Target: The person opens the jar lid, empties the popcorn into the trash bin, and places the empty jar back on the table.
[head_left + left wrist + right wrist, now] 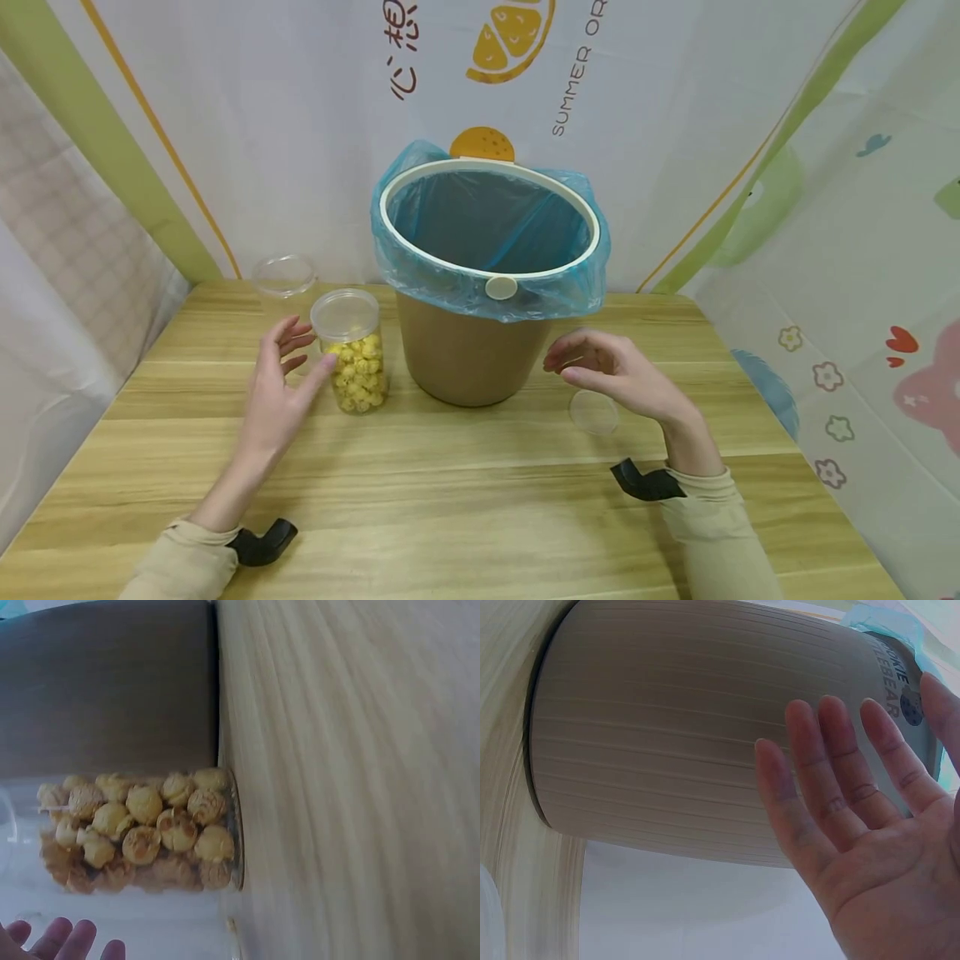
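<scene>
A clear jar (360,371) about half full of yellow popcorn (142,829) stands upright on the table, left of the bin. My left hand (281,400) is spread beside it, the thumb overlapping the jar's left side in the head view; whether it touches cannot be told. A second clear jar (285,279), seemingly without contents, stands behind that hand, partly hidden. To the right of the brown bin (472,350), my right hand (618,371) hovers with loosely bent fingers and an exposed palm, holding nothing. Below it a clear round lid (594,412) lies flat on the table.
Over the bin's rim hangs a blue plastic liner (420,275), under an oval white ring (487,272). The bin stands near the wooden table's (450,517) back edge. Printed curtains (300,125) enclose the back and sides.
</scene>
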A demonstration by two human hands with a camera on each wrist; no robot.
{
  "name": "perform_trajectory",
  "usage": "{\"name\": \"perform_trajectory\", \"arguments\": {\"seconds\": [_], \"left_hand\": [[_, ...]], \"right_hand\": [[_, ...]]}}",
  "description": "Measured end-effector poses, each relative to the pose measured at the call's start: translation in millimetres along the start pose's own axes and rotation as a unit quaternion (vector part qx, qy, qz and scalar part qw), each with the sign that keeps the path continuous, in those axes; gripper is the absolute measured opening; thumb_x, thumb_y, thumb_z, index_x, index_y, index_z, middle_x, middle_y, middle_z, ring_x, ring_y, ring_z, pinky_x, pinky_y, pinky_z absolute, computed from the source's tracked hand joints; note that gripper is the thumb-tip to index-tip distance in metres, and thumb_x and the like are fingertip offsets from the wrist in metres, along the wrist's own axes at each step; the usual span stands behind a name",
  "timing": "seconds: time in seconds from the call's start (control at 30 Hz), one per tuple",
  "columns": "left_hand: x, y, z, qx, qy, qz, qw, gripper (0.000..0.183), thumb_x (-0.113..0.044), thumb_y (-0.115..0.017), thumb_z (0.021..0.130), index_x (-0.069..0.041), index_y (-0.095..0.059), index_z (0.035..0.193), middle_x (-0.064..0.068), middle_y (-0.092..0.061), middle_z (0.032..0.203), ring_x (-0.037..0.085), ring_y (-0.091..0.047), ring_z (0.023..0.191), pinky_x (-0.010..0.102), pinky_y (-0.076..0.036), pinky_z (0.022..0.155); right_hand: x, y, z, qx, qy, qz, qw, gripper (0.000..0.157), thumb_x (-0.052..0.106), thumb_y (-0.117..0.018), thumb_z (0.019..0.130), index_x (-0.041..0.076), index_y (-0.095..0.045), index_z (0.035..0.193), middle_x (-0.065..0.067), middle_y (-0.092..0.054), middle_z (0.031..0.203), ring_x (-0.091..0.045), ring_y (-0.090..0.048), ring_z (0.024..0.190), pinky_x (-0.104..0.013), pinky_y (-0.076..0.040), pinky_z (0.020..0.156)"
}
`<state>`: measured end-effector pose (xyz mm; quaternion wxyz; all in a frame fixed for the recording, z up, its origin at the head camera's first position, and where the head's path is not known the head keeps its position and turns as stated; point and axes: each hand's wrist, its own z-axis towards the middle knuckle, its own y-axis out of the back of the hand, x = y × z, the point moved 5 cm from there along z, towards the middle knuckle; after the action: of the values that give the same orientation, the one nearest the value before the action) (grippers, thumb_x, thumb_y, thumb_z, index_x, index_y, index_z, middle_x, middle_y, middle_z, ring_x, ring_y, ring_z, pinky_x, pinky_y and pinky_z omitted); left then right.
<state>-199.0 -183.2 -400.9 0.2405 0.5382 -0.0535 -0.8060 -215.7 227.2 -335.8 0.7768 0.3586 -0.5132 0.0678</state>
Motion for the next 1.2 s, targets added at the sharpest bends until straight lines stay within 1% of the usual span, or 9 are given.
{"name": "perform_trajectory", "arguments": {"seconds": [0.1,0.2,0.27,0.4,0.6,0.73,0.97,1.07,1.2], "left_hand": [[-0.2,-9.0,1.4,0.02,0.01,0.007,0.9997,0.083,-0.021,-0.075,0.094,-0.008,-0.026,0.159,0.018,-0.048,0.15,0.027,-0.049,0.136,0.035,-0.046,0.113],[1.6,-17.7,1.8,0.034,0.026,0.003,0.9991,0.093,-0.024,-0.079,0.09,-0.01,-0.021,0.162,0.021,-0.045,0.153,0.036,-0.047,0.14,0.056,-0.044,0.114],[3.4,-22.9,1.5,0.042,0.038,-0.006,0.9984,0.098,-0.025,-0.081,0.088,-0.011,-0.018,0.163,0.022,-0.043,0.154,0.038,-0.045,0.142,0.061,-0.041,0.115],[6.1,-30.5,1.0,0.047,0.055,-0.015,0.9972,0.101,-0.028,-0.084,0.085,-0.013,-0.02,0.162,0.021,-0.043,0.155,0.038,-0.044,0.142,0.061,-0.041,0.115],[10.3,-38.2,-1.2,0.053,0.089,0.0,0.9947,0.105,-0.035,-0.085,0.083,-0.021,-0.019,0.162,0.019,-0.045,0.153,0.036,-0.048,0.135,0.057,-0.041,0.109],[11.1,-40.2,-2.3,0.046,0.1,0.002,0.9939,0.104,-0.035,-0.085,0.083,-0.021,-0.018,0.163,0.019,-0.046,0.151,0.036,-0.05,0.131,0.054,-0.042,0.105],[6.7,-39.6,-3.7,0.028,0.082,-0.002,0.9963,0.101,-0.029,-0.085,0.082,-0.02,-0.023,0.162,0.018,-0.047,0.152,0.035,-0.048,0.135,0.055,-0.039,0.11],[0.9,-39.1,-4.3,0.027,0.065,0.006,0.9975,0.1,-0.028,-0.085,0.081,-0.019,-0.025,0.161,0.017,-0.049,0.149,0.034,-0.05,0.132,0.054,-0.04,0.107],[-10.3,-38.2,-5.6,0.032,0.031,0.023,0.9987,0.1,-0.026,-0.086,0.08,-0.02,-0.027,0.16,0.018,-0.05,0.145,0.035,-0.052,0.128,0.054,-0.043,0.101]], "right_hand": [[0.0,0.2,-1.4,-0.003,-0.001,-0.001,1.0,0.025,0.002,-0.061,0.099,0.006,-0.064,0.124,-0.015,-0.069,0.121,-0.014,-0.07,0.113,-0.035,-0.062,0.09],[0.1,-0.9,-2.1,-0.001,0.0,-0.001,1.0,0.025,0.002,-0.061,0.1,0.007,-0.064,0.124,-0.015,-0.07,0.121,-0.014,-0.07,0.113,-0.034,-0.061,0.09],[0.1,-1.9,-2.3,0.0,0.001,0.001,1.0,0.025,0.003,-0.062,0.099,0.007,-0.064,0.124,-0.015,-0.07,0.121,-0.014,-0.07,0.113,-0.034,-0.061,0.09],[0.2,-3.4,-2.5,0.001,0.002,0.009,1.0,0.026,0.002,-0.062,0.099,0.005,-0.064,0.125,-0.017,-0.069,0.122,-0.014,-0.07,0.113,-0.034,-0.061,0.091],[-0.8,-3.5,-2.9,0.0,0.001,0.005,1.0,0.027,0.003,-0.063,0.099,0.006,-0.064,0.125,-0.015,-0.069,0.122,-0.014,-0.07,0.113,-0.033,-0.061,0.09],[-0.5,-2.9,-2.3,-0.002,-0.001,-0.003,1.0,0.026,0.004,-0.064,0.099,0.008,-0.065,0.125,-0.014,-0.07,0.121,-0.014,-0.07,0.112,-0.033,-0.061,0.09],[2.4,-3.3,0.0,0.002,0.003,-0.012,1.0,0.026,0.006,-0.066,0.098,0.009,-0.066,0.123,-0.012,-0.071,0.12,-0.015,-0.07,0.112,-0.032,-0.061,0.093],[2.5,-2.5,-0.8,0.002,0.005,-0.012,1.0,0.025,0.006,-0.065,0.098,0.009,-0.066,0.123,-0.012,-0.071,0.12,-0.015,-0.07,0.113,-0.032,-0.061,0.093],[2.4,-1.4,-1.7,0.002,0.012,-0.01,1.0,0.025,0.006,-0.064,0.099,0.007,-0.065,0.124,-0.013,-0.071,0.12,-0.016,-0.07,0.113,-0.031,-0.06,0.094]]}}
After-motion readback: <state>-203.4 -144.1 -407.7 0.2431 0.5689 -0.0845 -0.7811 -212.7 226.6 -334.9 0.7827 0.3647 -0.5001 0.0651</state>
